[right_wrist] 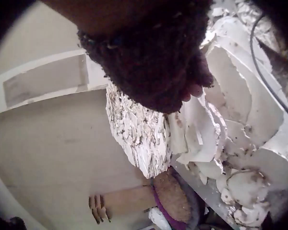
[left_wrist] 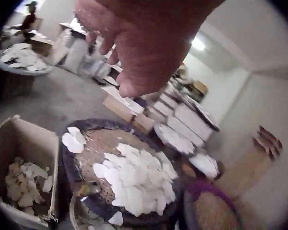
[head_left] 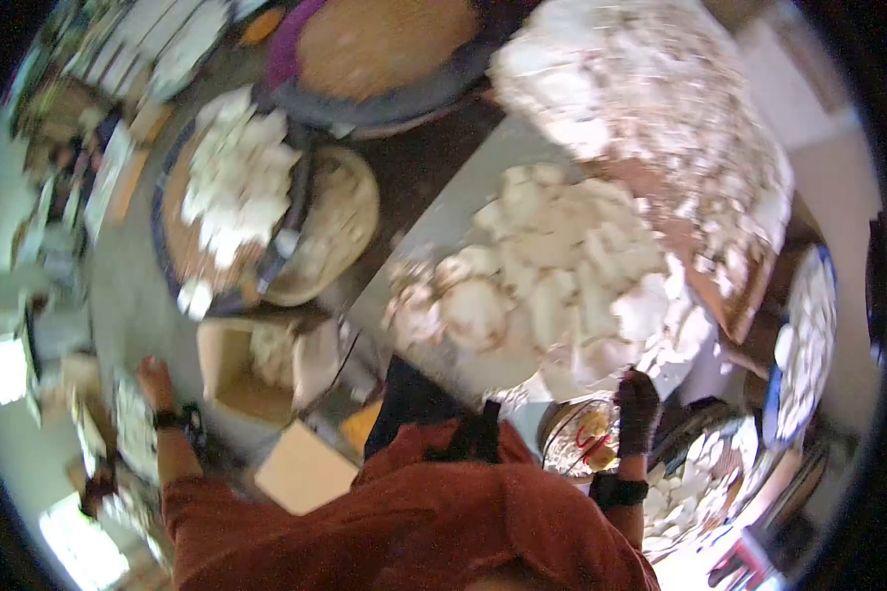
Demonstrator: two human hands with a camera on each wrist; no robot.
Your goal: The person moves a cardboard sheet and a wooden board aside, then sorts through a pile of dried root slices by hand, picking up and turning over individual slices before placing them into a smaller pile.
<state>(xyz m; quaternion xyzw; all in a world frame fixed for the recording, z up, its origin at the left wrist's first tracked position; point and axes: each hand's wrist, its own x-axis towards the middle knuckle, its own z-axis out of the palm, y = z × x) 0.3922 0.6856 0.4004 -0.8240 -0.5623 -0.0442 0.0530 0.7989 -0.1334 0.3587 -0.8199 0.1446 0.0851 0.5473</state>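
Observation:
My bare left hand is out to the left of my body, above the floor. Its fingers hang loosely bent in the left wrist view, with nothing in them. On my right hand is a dark knitted glove that leaves the fingertips bare. This hand is beside the near right edge of a grey tabletop. A heap of pale, flat, flake-like pieces covers much of that top. In the right wrist view the bent fingertips overlap large pale pieces; no held thing shows.
A large mound of whitish flakes rises behind the tabletop. To the left are an open cardboard box with pieces inside and a round basket heaped with white pieces. A purple-rimmed basket stands farther back. More filled baskets are on the right.

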